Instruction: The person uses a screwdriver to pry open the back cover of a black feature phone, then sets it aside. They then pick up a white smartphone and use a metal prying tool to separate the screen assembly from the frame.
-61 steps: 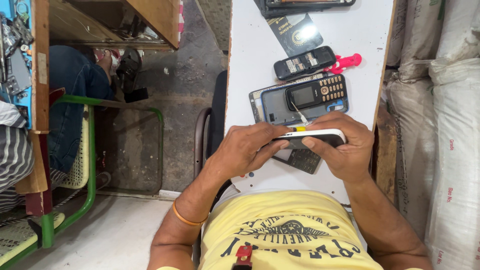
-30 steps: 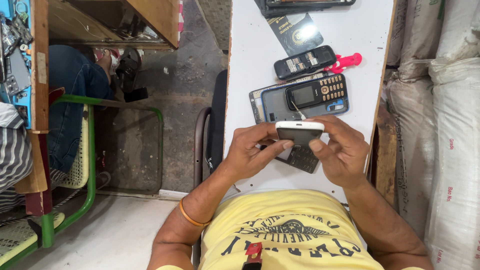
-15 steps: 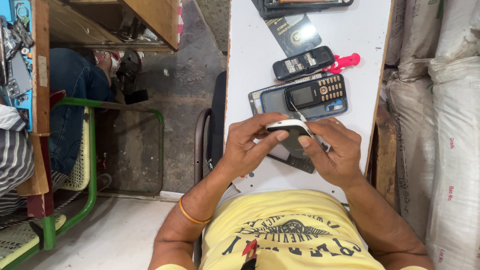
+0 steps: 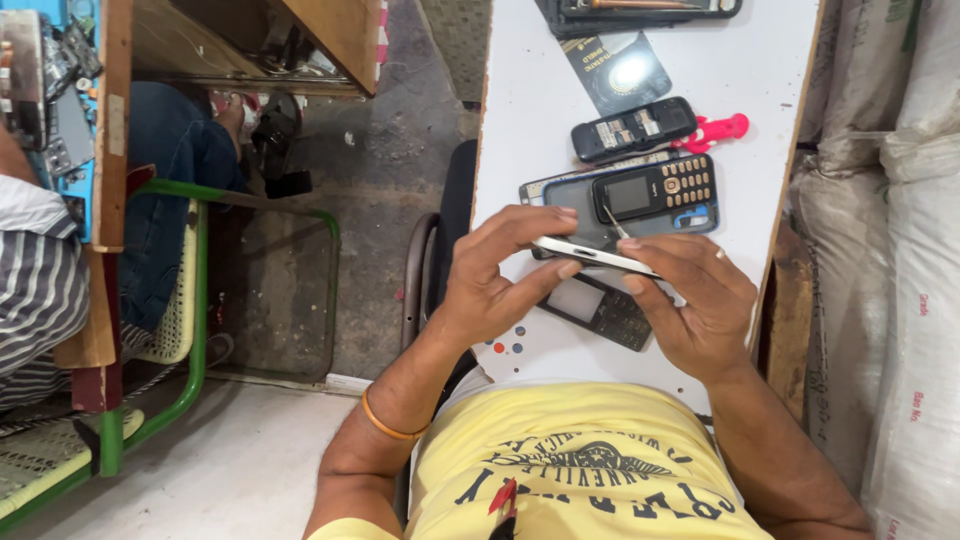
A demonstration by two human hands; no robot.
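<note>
**Both hands pinch a thin white phone shell above a crowded bench**

Clearly, the grip is a two-handed pinch: the left hand closes thumb and forefinger on the near end of a thin white phone shell, and the right hand closes on its far end, with what looks like a slim metal pick rising from its fingers. The shell is held edge-on, lifted off the white table.

Directly under the grip lies a dark keypad panel. Just beyond it sit a black keypad phone on a grey phone frame, then another dark phone and a red tool.

A slip seems the main risk: the shell is thin, held by fingertips only, and a twist or hard pry could flex it or drop it onto the parts beneath.

Room is tight. The table edge runs close behind the left hand, with floor below; sacks crowd the right wrist. Free surface lies mostly beyond the grip, past the left-hand end of the parts.
</note>
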